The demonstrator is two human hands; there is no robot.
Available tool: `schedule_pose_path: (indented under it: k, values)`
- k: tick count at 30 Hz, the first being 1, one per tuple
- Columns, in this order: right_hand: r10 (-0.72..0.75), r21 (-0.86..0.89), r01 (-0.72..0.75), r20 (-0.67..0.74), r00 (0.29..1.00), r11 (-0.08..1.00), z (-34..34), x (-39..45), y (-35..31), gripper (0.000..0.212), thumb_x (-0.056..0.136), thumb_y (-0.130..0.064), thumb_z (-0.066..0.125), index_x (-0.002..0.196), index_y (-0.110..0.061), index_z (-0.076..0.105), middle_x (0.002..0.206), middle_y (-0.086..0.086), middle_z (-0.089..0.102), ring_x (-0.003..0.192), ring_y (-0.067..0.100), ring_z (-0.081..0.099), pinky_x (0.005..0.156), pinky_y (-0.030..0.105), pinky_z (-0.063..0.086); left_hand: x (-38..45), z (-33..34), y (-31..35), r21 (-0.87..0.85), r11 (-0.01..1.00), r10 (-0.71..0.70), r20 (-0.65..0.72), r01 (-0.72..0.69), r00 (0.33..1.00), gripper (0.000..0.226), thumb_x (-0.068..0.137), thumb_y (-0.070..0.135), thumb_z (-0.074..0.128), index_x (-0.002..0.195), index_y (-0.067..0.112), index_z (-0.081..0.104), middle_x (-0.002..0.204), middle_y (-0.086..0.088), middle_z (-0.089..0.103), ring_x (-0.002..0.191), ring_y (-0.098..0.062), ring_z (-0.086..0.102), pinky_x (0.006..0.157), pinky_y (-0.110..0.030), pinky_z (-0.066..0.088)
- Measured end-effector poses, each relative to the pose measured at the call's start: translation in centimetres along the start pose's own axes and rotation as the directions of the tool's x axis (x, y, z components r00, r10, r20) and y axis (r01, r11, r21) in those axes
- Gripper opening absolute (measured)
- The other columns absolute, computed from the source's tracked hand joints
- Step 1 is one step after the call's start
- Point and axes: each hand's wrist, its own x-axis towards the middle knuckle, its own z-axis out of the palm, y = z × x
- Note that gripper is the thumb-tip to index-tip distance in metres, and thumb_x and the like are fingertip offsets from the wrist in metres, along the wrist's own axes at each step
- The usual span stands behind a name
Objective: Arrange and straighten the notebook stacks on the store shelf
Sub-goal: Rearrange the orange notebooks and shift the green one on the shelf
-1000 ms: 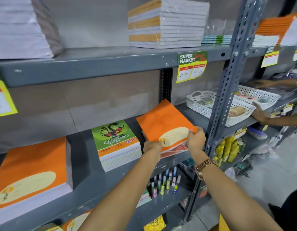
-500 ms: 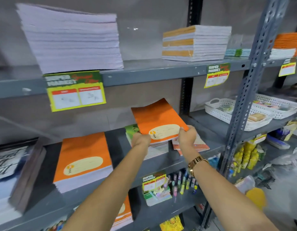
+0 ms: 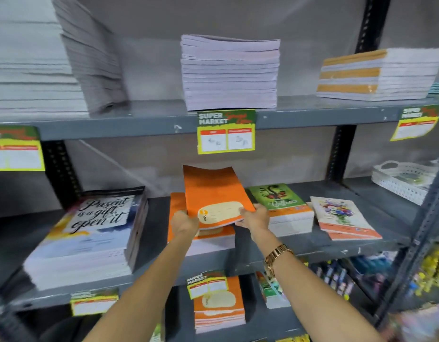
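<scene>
I hold a thin bundle of orange notebooks [image 3: 213, 191] by its near edge, tilted up, just above an orange notebook stack [image 3: 208, 240] on the middle shelf [image 3: 312, 250]. My left hand [image 3: 185, 222] grips the bundle's near left corner and my right hand [image 3: 254, 217] grips its near right corner. To the right lie a green "Coffee" notebook stack [image 3: 282, 206] and a low floral notebook stack [image 3: 341, 218]. To the left stands a tall "Present is a gift" stack [image 3: 90, 238].
The upper shelf [image 3: 151, 124] carries pale paper stacks [image 3: 229, 72] and an orange-banded stack [image 3: 376, 75]. Price tags [image 3: 225, 132] hang from its edge. A white basket [image 3: 405, 181] sits far right. The lower shelf holds another orange stack [image 3: 218, 307]. A steel upright [image 3: 415, 245] runs down the right.
Both hands carried the orange bundle leftward, from the right end of the shelf past the green stack to above the orange stack. My view swung left with it.
</scene>
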Motion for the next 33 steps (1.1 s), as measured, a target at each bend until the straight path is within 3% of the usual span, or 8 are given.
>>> schedule_pose_path:
  k: [3, 6, 8, 14, 19, 21, 25, 33]
  values:
    - [0.032, -0.05, -0.03, 0.039, 0.999, 0.998, 2.3, -0.3, 1.1, 0.028, 0.085, 0.0, 0.063, 0.111, 0.007, 0.056, 0.116, 0.025, 0.062, 0.095, 0.039, 0.066, 0.074, 0.044, 0.059, 1.0, -1.8, -1.6, 0.052, 0.998, 0.033, -0.022, -0.032, 0.999, 0.024, 0.087, 0.01, 0.053, 0.1, -0.006, 0.065, 0.105, -0.029, 0.067, 0.097, -0.043, 0.061, 0.078, -0.042, 0.051]
    - [0.047, -0.173, -0.044, 0.015, 0.999, 0.984, 3.7, -0.4, 2.4, 0.025, 0.081, -0.003, 0.068, 0.104, 0.006, 0.061, 0.109, 0.024, 0.067, 0.08, 0.033, 0.069, 0.076, 0.043, 0.06, 1.8, -2.6, -3.0, 0.102, 0.993, 0.055, 0.001, -0.055, 0.998, 0.025, 0.089, 0.012, 0.052, 0.097, -0.008, 0.066, 0.105, -0.028, 0.068, 0.097, -0.042, 0.062, 0.082, -0.044, 0.051]
    - [0.012, -0.316, -0.02, -0.027, 1.0, 0.949, 3.9, -0.5, 3.1, 0.025, 0.078, -0.01, 0.073, 0.098, 0.002, 0.065, 0.104, 0.021, 0.07, 0.086, 0.034, 0.069, 0.079, 0.038, 0.058, 2.0, -2.7, -3.7, 0.143, 0.988, 0.056, 0.02, -0.058, 0.998, 0.024, 0.089, 0.01, 0.052, 0.097, -0.009, 0.066, 0.105, -0.028, 0.068, 0.097, -0.041, 0.062, 0.083, -0.043, 0.051]
    - [-0.084, -0.627, 0.054, -0.017, 0.996, 0.777, 3.5, -1.0, 2.7, 0.036, 0.075, -0.026, 0.077, 0.098, -0.001, 0.065, 0.105, 0.017, 0.069, 0.097, 0.033, 0.065, 0.078, 0.037, 0.056, 2.0, -2.4, -4.1, 0.403, 0.911, 0.066, 0.077, -0.092, 0.995, 0.024, 0.084, 0.005, 0.054, 0.104, -0.003, 0.062, 0.117, -0.023, 0.059, 0.099, -0.037, 0.062, 0.083, -0.039, 0.052]
    - [-0.297, -0.728, 0.174, -0.042, 0.954, 0.663, 1.2, -0.6, 1.2, 0.016, 0.083, -0.018, 0.067, 0.094, -0.006, 0.069, 0.103, 0.014, 0.07, 0.095, 0.03, 0.065, 0.07, 0.029, 0.051, 1.2, -1.1, -2.4, 0.643, 0.756, 0.136, 0.027, -0.121, 0.99, 0.03, 0.084, 0.011, 0.059, 0.113, 0.005, 0.056, 0.128, -0.015, 0.049, 0.116, -0.032, 0.05, 0.091, -0.041, 0.048]
    - [-0.43, -0.695, 0.273, -0.059, 0.901, 0.666, -0.5, -0.1, 0.6, 0.014, 0.084, -0.008, 0.063, 0.096, -0.006, 0.068, 0.109, 0.016, 0.066, 0.099, 0.033, 0.062, 0.08, 0.034, 0.052, 0.8, 0.1, -1.2, 0.618, 0.758, 0.237, 0.036, -0.208, 0.971, 0.026, 0.082, 0.002, 0.056, 0.108, 0.004, 0.057, 0.126, -0.016, 0.05, 0.114, -0.032, 0.05, 0.09, -0.041, 0.048]
    - [-0.624, -0.779, 0.359, -0.052, 0.78, 0.514, -4.6, 1.5, -0.5, 0.02, 0.08, -0.001, 0.059, 0.097, -0.006, 0.068, 0.109, 0.016, 0.065, 0.097, 0.035, 0.059, 0.084, 0.039, 0.046, -0.8, 3.6, 2.1, 0.445, 0.791, 0.405, 0.132, -0.419, 0.905, 0.03, 0.08, -0.004, 0.054, 0.11, 0.001, 0.058, 0.122, -0.018, 0.052, 0.106, -0.036, 0.055, 0.085, -0.041, 0.049]
    - [-0.574, -0.836, 0.143, -0.229, 0.786, 0.529, -15.4, 5.4, -1.0, 0.025, 0.079, -0.005, 0.059, 0.102, -0.01, 0.067, 0.107, 0.015, 0.066, 0.1, 0.035, 0.058, 0.087, 0.042, 0.044, -4.7, 12.8, 6.3, 0.246, 0.678, 0.625, 0.303, -0.693, 0.719, 0.037, 0.082, 0.001, 0.052, 0.118, 0.008, 0.056, 0.122, -0.015, 0.055, 0.109, -0.033, 0.056, 0.089, -0.038, 0.048]
